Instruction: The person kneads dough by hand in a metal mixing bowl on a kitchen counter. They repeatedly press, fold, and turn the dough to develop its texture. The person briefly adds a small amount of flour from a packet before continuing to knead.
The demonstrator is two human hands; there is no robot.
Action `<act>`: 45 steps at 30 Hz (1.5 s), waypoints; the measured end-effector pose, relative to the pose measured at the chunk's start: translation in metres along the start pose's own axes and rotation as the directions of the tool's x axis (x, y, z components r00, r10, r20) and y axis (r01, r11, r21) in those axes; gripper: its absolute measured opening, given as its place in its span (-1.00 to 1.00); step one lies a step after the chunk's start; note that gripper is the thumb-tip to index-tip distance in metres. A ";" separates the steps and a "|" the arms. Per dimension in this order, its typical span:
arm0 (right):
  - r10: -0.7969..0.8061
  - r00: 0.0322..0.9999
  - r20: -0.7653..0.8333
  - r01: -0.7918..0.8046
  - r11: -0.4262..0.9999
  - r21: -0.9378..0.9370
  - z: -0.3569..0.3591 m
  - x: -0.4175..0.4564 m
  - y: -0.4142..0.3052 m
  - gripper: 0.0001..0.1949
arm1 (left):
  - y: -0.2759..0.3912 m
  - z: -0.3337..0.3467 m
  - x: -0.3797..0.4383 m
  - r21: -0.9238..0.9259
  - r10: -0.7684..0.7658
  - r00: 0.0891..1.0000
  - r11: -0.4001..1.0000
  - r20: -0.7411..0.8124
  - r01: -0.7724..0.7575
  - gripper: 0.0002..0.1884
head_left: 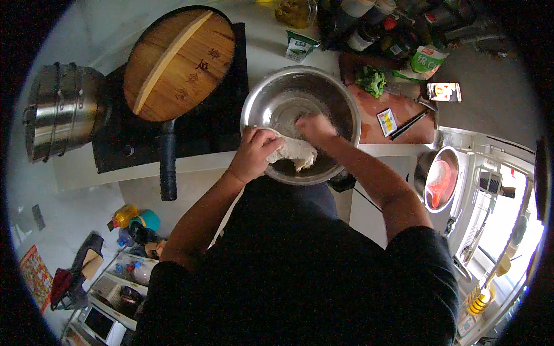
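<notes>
A wide stainless steel bowl [352, 110] stands at the counter's front edge before me. My left hand [258, 149] grips the end of a lump of pale dough [292, 151], which lies over the near left part of the bowl. My right hand [317, 129] is inside the bowl, just above and to the right of the dough. It is blurred, with the fingers curled, and whether anything is between them cannot be told. A thin whitish residue coats the bowl's inner bottom.
Left of the bowl, a wok with a wooden lid [190, 65] sits on a black cooktop [203, 138], its handle [168, 164] jutting forward. On the right, a reddish cutting board [368, 125] holds leafy greens [371, 81], a sachet [386, 122] and a cleaver. Bottles [361, 41] stand behind.
</notes>
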State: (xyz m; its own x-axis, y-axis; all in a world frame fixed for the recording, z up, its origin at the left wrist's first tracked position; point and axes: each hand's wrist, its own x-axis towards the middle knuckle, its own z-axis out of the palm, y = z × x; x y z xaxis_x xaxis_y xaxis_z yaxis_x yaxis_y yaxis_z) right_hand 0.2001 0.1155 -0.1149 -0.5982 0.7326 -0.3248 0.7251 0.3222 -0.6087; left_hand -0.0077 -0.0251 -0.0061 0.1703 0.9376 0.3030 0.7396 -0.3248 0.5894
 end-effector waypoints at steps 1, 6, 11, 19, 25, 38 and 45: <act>-0.082 0.990 0.111 0.087 0.995 -0.040 -0.009 -0.002 -0.011 -0.79 | 0.000 0.000 -0.002 -0.003 0.006 1.000 1.000 0.000 -0.006 -0.69; -0.107 0.990 0.093 0.111 0.993 -0.039 -0.017 0.000 -0.008 -0.78 | 0.001 -0.001 -0.002 -0.016 -0.002 1.000 1.000 0.031 0.002 -0.70; -0.085 0.908 0.410 0.149 0.981 -0.126 -0.016 0.004 -0.005 -0.75 | -0.004 -0.001 -0.003 -0.006 0.046 0.998 0.999 0.052 -0.046 -0.69; 0.039 0.966 0.257 -0.031 0.999 -0.035 -0.029 -0.003 -0.009 -0.78 | -0.001 -0.002 0.000 -0.003 0.033 0.999 0.999 0.033 -0.033 -0.68; -0.222 0.975 -0.014 0.220 0.971 -0.088 -0.016 -0.012 -0.014 -0.74 | -0.001 0.000 0.001 -0.008 0.040 0.999 0.999 0.024 -0.040 -0.68; 0.084 0.987 0.137 -0.090 0.995 0.037 -0.028 0.027 -0.034 -0.75 | -0.001 -0.001 0.000 0.019 0.028 0.999 0.999 0.042 -0.029 -0.70; -0.031 0.989 0.143 0.040 0.997 -0.065 -0.003 0.050 -0.046 -0.78 | -0.001 -0.001 0.002 0.050 0.053 0.998 0.997 0.043 -0.055 -0.71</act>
State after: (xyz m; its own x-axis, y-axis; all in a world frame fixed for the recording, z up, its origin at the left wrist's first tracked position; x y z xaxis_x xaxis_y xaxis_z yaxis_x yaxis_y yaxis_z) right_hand 0.1384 0.1393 -0.1008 -0.6628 0.6293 -0.4058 0.7210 0.3900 -0.5728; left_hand -0.0086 -0.0225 -0.0058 0.2365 0.9237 0.3014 0.7608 -0.3690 0.5339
